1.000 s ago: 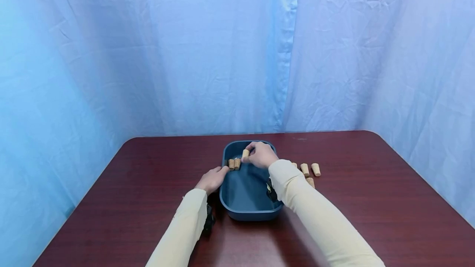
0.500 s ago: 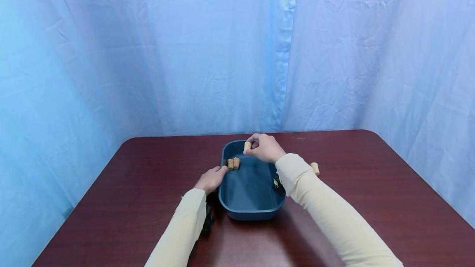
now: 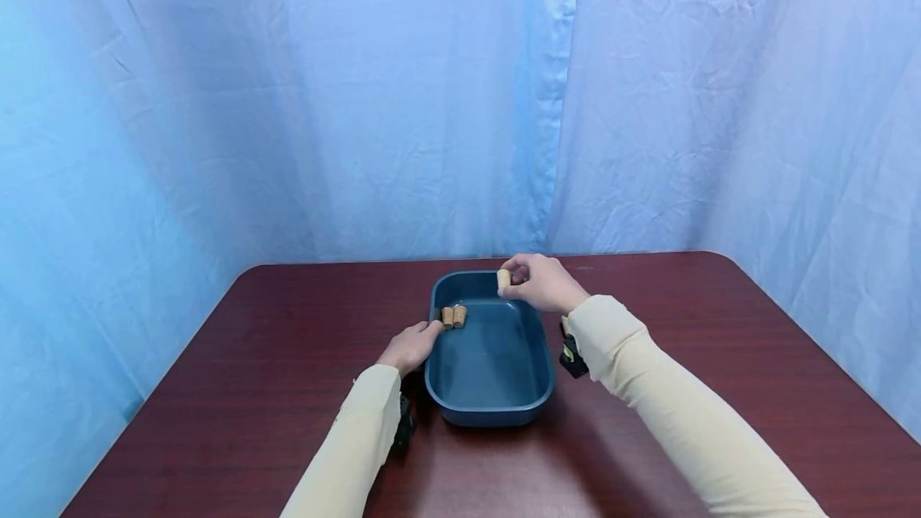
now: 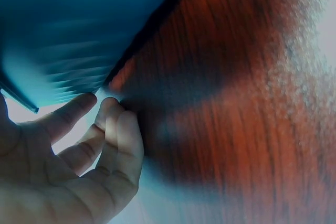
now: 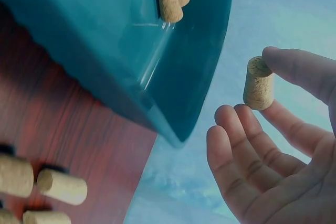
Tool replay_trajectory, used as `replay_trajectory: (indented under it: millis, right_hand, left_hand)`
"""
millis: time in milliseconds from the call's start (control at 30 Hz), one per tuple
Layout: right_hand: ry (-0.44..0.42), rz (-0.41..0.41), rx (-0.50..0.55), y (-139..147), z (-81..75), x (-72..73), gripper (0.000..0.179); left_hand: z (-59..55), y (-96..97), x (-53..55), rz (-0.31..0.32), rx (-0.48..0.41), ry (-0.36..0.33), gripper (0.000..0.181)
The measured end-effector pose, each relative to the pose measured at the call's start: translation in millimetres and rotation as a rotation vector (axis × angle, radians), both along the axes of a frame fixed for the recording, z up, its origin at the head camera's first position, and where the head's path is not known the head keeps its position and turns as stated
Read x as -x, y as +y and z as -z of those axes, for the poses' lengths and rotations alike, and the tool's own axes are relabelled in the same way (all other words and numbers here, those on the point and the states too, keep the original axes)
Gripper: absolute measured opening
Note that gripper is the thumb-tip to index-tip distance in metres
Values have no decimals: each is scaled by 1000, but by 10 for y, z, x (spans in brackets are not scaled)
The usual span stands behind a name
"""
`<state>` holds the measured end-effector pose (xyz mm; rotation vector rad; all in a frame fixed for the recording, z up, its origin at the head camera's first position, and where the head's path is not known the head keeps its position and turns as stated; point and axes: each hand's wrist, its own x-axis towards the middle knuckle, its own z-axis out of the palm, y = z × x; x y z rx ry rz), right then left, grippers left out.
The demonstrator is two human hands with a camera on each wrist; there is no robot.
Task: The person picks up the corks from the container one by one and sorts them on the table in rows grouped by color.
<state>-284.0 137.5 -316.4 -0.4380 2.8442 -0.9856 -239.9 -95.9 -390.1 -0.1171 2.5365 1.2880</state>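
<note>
My right hand (image 3: 548, 284) pinches a cork stopper (image 5: 259, 85) between thumb and forefinger, its other fingers spread loosely below. In the head view that cork overlaps the far right corner of a deep blue rectangular bin (image 3: 489, 406). Two more corks (image 3: 453, 317) stand side by side inside the bin, near its far left wall. At the bin's left side rests my left hand (image 3: 412, 346), fingertips at the rim. Seen from the left wrist, its fingers (image 4: 73, 116) reach to the bin's outer wall, loosely bent, with the thumb mostly out of frame.
Several loose corks (image 5: 62, 186) lie on the dark red wooden table (image 3: 288, 326) right of the bin; in the head view my right forearm mostly covers them. Pale blue curtains (image 3: 432, 102) hang behind the table's far edge.
My right hand has moved up and to the right with its cork, from over the bin's far left to its far right corner. The left hand and the two corks in the bin stay put.
</note>
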Motion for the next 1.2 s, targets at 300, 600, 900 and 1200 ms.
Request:
replay_trajectory:
  millis: [300, 600, 900, 1200]
  right_hand:
    - [1, -3, 6, 248, 16, -41, 41]
    - [20, -16, -23, 539, 70, -42, 45]
    - [20, -16, -73, 898, 95, -64, 47]
    - [4, 15, -100, 1231, 162, -87, 50]
  left_hand:
    - [-10, -16, -16, 0, -7, 2, 61]
    - [-19, -10, -18, -10, -4, -3, 62]
    - [-21, -11, -9, -5, -23, -7, 62]
    - [-16, -13, -2, -11, -27, -11, 62]
